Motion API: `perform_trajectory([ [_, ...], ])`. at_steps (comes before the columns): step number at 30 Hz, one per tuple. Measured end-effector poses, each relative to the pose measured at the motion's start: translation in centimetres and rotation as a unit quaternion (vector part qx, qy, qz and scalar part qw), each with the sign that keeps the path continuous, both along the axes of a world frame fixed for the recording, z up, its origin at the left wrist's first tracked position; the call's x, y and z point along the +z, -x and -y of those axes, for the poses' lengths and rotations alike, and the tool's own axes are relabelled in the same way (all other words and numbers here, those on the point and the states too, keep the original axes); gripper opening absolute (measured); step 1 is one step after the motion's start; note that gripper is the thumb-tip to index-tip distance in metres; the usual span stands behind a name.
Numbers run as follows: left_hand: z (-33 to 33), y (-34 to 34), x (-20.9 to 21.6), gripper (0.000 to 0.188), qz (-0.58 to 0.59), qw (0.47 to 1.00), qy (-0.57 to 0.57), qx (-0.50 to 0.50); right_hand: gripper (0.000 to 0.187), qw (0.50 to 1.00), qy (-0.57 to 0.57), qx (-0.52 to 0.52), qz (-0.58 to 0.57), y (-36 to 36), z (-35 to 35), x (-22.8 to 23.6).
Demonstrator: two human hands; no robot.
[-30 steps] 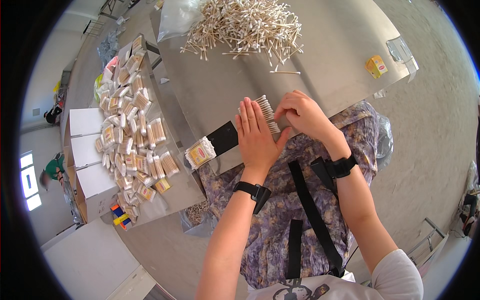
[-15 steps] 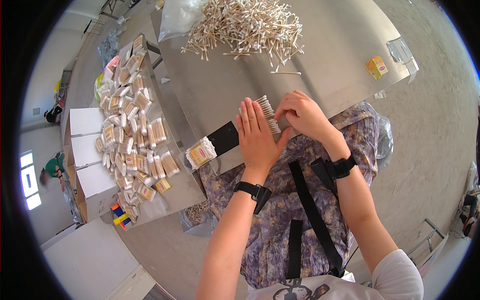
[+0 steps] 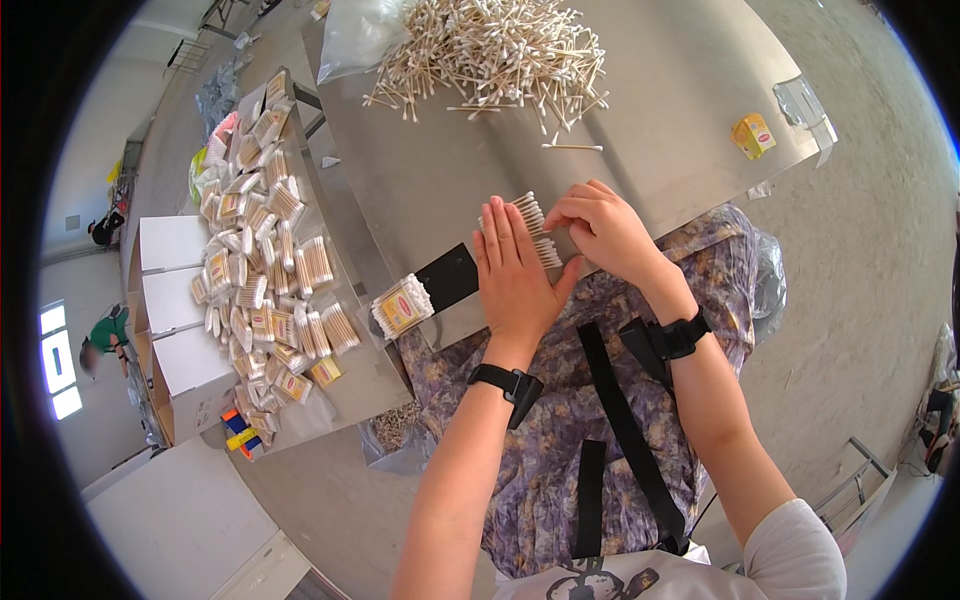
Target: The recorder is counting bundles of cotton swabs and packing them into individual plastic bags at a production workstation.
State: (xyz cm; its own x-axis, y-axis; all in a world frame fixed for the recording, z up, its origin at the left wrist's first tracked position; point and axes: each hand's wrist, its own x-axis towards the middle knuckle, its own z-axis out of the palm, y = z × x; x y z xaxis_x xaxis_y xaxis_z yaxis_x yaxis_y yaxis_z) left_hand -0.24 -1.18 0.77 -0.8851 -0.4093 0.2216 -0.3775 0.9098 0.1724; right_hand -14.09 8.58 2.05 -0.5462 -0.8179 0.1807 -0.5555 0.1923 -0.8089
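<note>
In the head view, a row of swabs [image 3: 529, 209] lies by the near edge of the metal surface [image 3: 680, 90], right of its near-left corner. The left hand [image 3: 517, 275] is laid flat over the row, fingers straight and together, thumb spread out, gripping nothing visible. The right hand [image 3: 610, 235] is at the row's right side with fingers curled and index finger and thumb bent in toward the swabs; whether a swab is pinched there cannot be told. Left of the left hand is a black strip [image 3: 447, 277], and at the near-left corner a labelled pack [image 3: 402, 305] sits against its end. Toward the far edge is a swab heap [image 3: 490, 60] beside a clear bag [image 3: 360, 35]; a single swab [image 3: 573, 147] lies nearer. A yellow box [image 3: 752, 135] stands near the right corner.
</note>
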Motion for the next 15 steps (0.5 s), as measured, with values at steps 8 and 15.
perform_trajectory([
  [8, 0.07, -0.09, 0.11, 0.097, 0.004, 1.0, 0.001, 0.0, 0.025, 0.999, 0.009, -0.032, 0.017, -0.39, 0.43, 0.28],
  [15, -0.05, 0.05, 0.08, 0.097, 0.003, 1.0, -0.004, 0.002, 0.025, 0.999, 0.011, -0.031, -0.007, -0.25, 0.43, 0.02],
])
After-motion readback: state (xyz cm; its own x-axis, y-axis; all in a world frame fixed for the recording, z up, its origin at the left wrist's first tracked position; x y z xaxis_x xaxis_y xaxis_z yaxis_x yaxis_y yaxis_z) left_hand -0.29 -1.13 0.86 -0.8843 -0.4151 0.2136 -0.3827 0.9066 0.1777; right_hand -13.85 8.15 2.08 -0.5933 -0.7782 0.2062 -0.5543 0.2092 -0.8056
